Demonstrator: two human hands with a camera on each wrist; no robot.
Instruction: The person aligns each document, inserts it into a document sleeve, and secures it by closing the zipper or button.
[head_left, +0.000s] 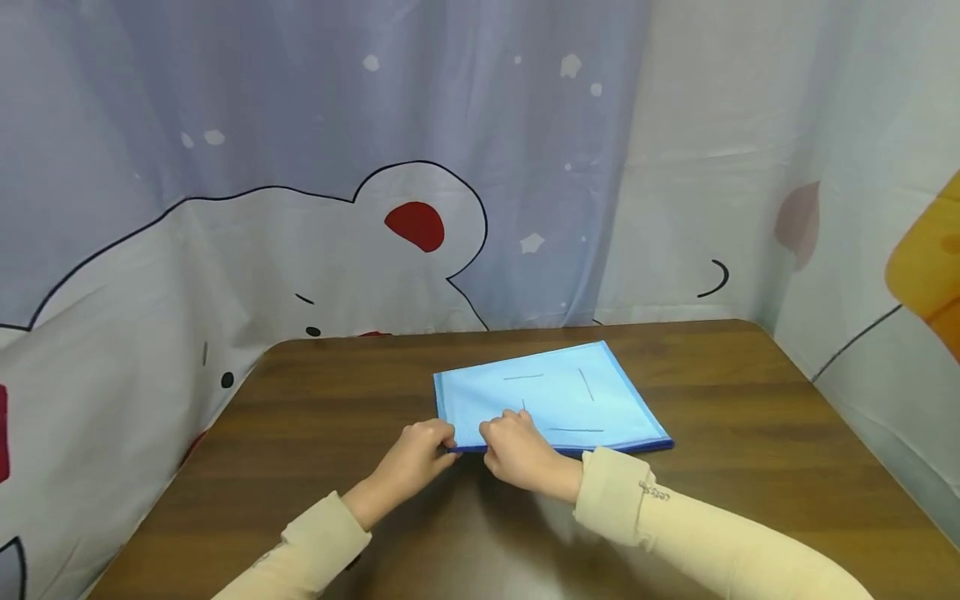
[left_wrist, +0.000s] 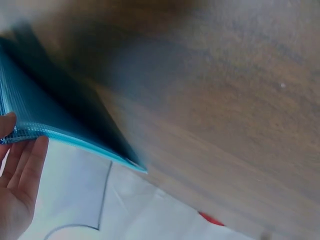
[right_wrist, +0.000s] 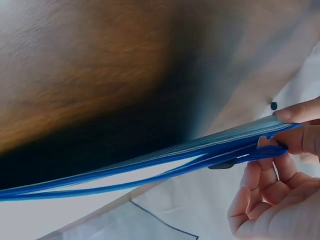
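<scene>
- Left hand (head_left: 411,457) pinches the near left corner of the flat light-blue plastic zip pouch (head_left: 551,398), mid-table toward the far edge of the brown wooden table (head_left: 750,392).
- Right hand (head_left: 519,450) pinches its dark-blue zipper edge (right_wrist: 150,167); steadying that corner should let the edge part cleanly.

You have bare worktop (head_left: 315,417) on every side of the blue folder (head_left: 551,396), with the widest stretches to your left and along the near edge under your forearms. To the right, open wood also runs from the folder to the worktop's right edge. Behind the folder only a narrow strip of wood remains before the printed curtain (head_left: 300,208), which walls the worktop at the back and on both sides, so reaches there end at cloth. Your left hand (head_left: 420,454) and right hand (head_left: 521,450) sit together at the folder's near left corner, blocking access from the front; its far and right edges lie free.
</scene>
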